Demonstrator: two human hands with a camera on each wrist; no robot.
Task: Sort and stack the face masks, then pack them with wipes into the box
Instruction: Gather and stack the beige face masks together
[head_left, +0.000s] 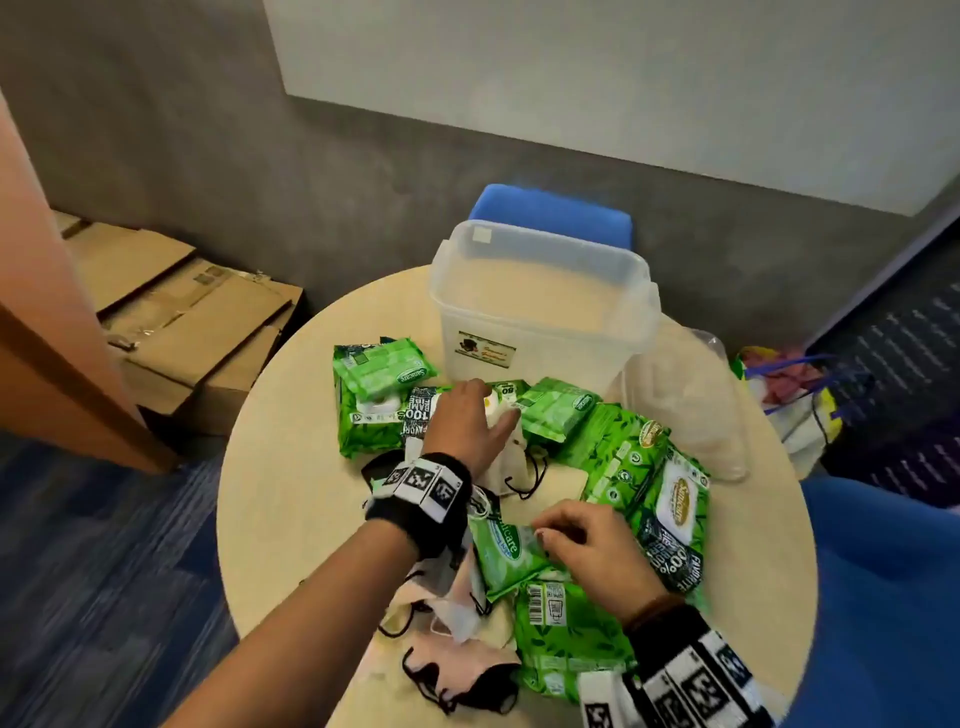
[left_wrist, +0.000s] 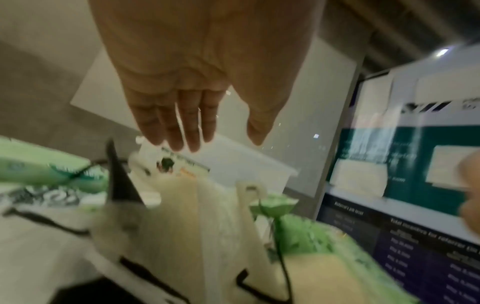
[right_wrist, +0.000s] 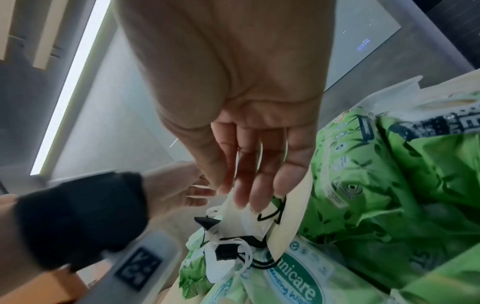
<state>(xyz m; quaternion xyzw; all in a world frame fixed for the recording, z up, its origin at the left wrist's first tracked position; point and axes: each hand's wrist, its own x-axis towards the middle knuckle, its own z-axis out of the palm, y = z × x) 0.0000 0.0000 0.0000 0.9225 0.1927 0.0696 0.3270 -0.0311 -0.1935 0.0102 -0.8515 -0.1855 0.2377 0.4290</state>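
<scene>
A: Where are the masks (head_left: 511, 457)?

B: Mid-table among wipes (head_left: 675, 499), box (head_left: 540, 312) at 12 o'clock. Left hand (head_left: 470, 423), fingers straight, reaches over 1 cream mask; right hand (head_left: 597, 551) hovers relaxed, holding nothing.

A: Handling?

B: Probably light, floppy; pinch the folded edge, not the loops.

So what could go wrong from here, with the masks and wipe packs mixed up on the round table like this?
1. The left hand reaches with open fingers over a cream folded face mask whose black ear loop lies by other masks; lifting one may drag neighbours along.
2. The pink and black masks sit near the round wooden table's front edge and could slide off.
3. The green wipe packs crowd the clear plastic box, so masks under them may be missed.
</scene>
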